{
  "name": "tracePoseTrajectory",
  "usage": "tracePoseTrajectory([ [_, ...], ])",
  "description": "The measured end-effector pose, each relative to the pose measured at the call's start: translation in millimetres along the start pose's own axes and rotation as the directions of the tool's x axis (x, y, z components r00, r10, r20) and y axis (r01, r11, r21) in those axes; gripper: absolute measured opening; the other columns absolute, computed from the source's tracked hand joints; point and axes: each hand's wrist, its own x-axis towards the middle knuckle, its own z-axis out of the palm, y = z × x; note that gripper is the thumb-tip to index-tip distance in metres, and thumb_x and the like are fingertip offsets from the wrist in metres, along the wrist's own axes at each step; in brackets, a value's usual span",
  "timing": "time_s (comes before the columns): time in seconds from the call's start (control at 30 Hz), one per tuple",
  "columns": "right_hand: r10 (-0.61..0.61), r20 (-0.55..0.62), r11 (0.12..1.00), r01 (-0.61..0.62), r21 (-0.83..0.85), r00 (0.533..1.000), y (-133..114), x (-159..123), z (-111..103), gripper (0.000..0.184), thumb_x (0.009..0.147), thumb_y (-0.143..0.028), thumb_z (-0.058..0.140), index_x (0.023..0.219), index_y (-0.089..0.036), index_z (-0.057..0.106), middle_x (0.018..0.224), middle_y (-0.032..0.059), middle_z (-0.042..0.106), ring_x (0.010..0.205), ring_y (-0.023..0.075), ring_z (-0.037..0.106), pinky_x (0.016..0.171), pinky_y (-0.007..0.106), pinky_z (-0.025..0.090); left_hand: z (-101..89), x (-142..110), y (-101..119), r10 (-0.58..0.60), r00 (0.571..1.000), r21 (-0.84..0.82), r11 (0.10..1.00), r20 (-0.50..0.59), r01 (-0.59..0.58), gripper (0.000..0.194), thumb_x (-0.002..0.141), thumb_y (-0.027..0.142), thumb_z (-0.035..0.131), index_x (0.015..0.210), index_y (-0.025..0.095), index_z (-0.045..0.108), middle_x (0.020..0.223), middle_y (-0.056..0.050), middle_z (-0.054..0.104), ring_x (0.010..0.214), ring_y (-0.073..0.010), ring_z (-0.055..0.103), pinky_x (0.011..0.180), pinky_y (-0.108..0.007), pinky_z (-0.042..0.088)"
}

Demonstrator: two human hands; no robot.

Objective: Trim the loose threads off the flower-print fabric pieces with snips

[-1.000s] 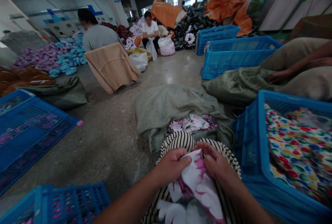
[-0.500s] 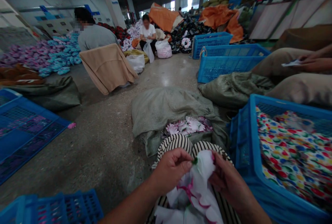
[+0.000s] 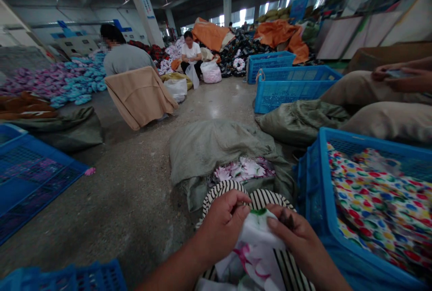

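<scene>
Both my hands work a white cloth piece with pink flower print (image 3: 254,246) over my lap, which is clad in black-and-white stripes (image 3: 222,191). My left hand (image 3: 221,226) pinches the cloth's upper edge, fingers closed. My right hand (image 3: 292,232) grips the same cloth from the right, thumb pressed on top. Just beyond my knees an open grey-green sack (image 3: 216,147) shows more flower-print pieces (image 3: 241,169).
A blue crate (image 3: 315,183) at my right holds dotted multicoloured fabric (image 3: 378,192). Blue crates lie at left (image 3: 37,169) and ahead (image 3: 290,86). Another person's hands (image 3: 401,73) and legs are at far right. Two seated people (image 3: 124,57) work among fabric piles in the back.
My hands have bunched the cloth and moved slightly lower; the cloth's top edge is folded between my fingers. The view has tilted up a little.
</scene>
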Motion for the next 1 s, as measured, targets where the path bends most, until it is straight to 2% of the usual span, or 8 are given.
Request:
tracePoseTrajectory([
  [0.1, 0.046, -0.011, 0.99, -0.044, 0.135, 0.999, 6.3, -2.1, -0.4, 0.031, 0.066, -0.045, 0.066, 0.063, -0.016, 0.054, 0.055, -0.0039, 0.048, 0.05, 0.0079, 0.039, 0.045, 0.018, 0.031, 4.5, -1.8, -10.6, -0.114, 0.987, -0.253, 0.957, 0.112, 0.139, 0.037, 0.071, 0.037, 0.06, 0.1, 0.015, 0.051, 0.07, 0.003, 0.048, 0.062, -0.0086, 0.042, 0.056, -0.02, 0.031],
  [0.2, 0.056, -0.051, 0.986, -0.047, 0.158, 0.997, 11.5, -2.0, -2.1, 0.031, 0.066, -0.044, 0.068, 0.066, -0.016, 0.055, 0.055, -0.0035, 0.05, 0.05, 0.0076, 0.041, 0.046, 0.017, 0.033, 9.2, -2.5, -16.6, -0.225, 0.959, -0.414, 0.867, 0.174, 0.279, 0.033, 0.067, 0.042, 0.064, 0.077, 0.013, 0.051, 0.064, 0.002, 0.048, 0.056, -0.0072, 0.041, 0.052, -0.019, 0.03],
  [0.37, 0.098, -0.071, 0.976, -0.082, 0.201, 0.993, 17.7, 0.6, -1.2, 0.035, 0.065, -0.047, 0.067, 0.062, -0.016, 0.052, 0.052, -0.0051, 0.044, 0.046, 0.0068, 0.036, 0.042, 0.017, 0.032, 14.0, -0.8, -12.0, -0.274, 0.962, -0.525, 0.816, 0.014, 0.24, 0.03, 0.067, 0.04, 0.064, 0.067, 0.015, 0.047, 0.053, 0.006, 0.043, 0.047, -0.0047, 0.035, 0.046, -0.018, 0.025],
  [0.53, 0.088, -0.069, 0.99, -0.08, 0.121, 0.994, 15.3, -0.6, 4.6, 0.036, 0.067, -0.049, 0.063, 0.06, -0.017, 0.049, 0.052, -0.004, 0.045, 0.047, 0.0086, 0.038, 0.044, 0.02, 0.032, 18.9, -2.7, -11.0, -0.308, 0.942, -0.627, 0.71, 0.134, 0.321, 0.034, 0.062, 0.037, 0.07, 0.077, 0.01, 0.055, 0.063, 0.001, 0.054, 0.051, -0.0068, 0.045, 0.05, -0.02, 0.033],
  [0.63, -0.107, -0.205, 0.981, 0.069, -0.181, 0.973, 7.2, -4.5, 3.3, 0.03, 0.074, -0.047, 0.056, 0.064, -0.019, 0.052, 0.057, -0.0018, 0.047, 0.053, 0.012, 0.042, 0.047, 0.022, 0.034, 21.8, -5.3, -14.4, -0.302, 0.95, -0.662, 0.696, 0.084, 0.28, 0.03, 0.066, 0.037, 0.067, 0.073, 0.01, 0.055, 0.058, 0.002, 0.051, 0.049, -0.0056, 0.042, 0.049, -0.019, 0.032],
  [0.7, -0.357, -0.265, 0.883, 0.232, -0.408, 0.896, 1.8, -8.4, 1.1, 0.022, 0.078, -0.04, 0.053, 0.067, -0.021, 0.054, 0.063, 0.0001, 0.05, 0.059, 0.0146, 0.046, 0.051, 0.024, 0.036, 22.9, -6.6, -15.3, -0.294, 0.955, -0.645, 0.723, 0.035, 0.247, 0.029, 0.069, 0.037, 0.065, 0.075, 0.011, 0.055, 0.06, 0.002, 0.052, 0.051, -0.0057, 0.042, 0.049, -0.019, 0.031],
  [0.8, -0.596, -0.095, 0.692, 0.45, -0.565, 0.797, -1.9, -12.9, 0.7, 0.004, 0.079, -0.027, 0.054, 0.079, -0.023, 0.056, 0.069, 0.0009, 0.053, 0.061, 0.0145, 0.049, 0.052, 0.024, 0.039, 24.0, -7.6, -14.4, -0.284, 0.957, -0.614, 0.748, 0.05, 0.254, 0.028, 0.071, 0.038, 0.062, 0.076, 0.012, 0.054, 0.06, 0.002, 0.051, 0.05, -0.0057, 0.041, 0.048, -0.019, 0.03],
  [1.0, -0.614, 0.135, 0.617, 0.579, -0.533, 0.778, -0.8, -8.6, 7.4, 0.023, 0.078, -0.02, 0.057, 0.099, -0.028, 0.055, 0.074, -0.0006, 0.051, 0.059, 0.012, 0.05, 0.05, 0.021, 0.041, 22.5, -9.9, -14.1, -0.227, 0.961, -0.673, 0.688, 0.156, 0.272, 0.024, 0.069, 0.033, 0.064, 0.068, 0.013, 0.05, 0.055, 0.005, 0.042, 0.049, -0.0047, 0.035, 0.048, -0.019, 0.025],
])
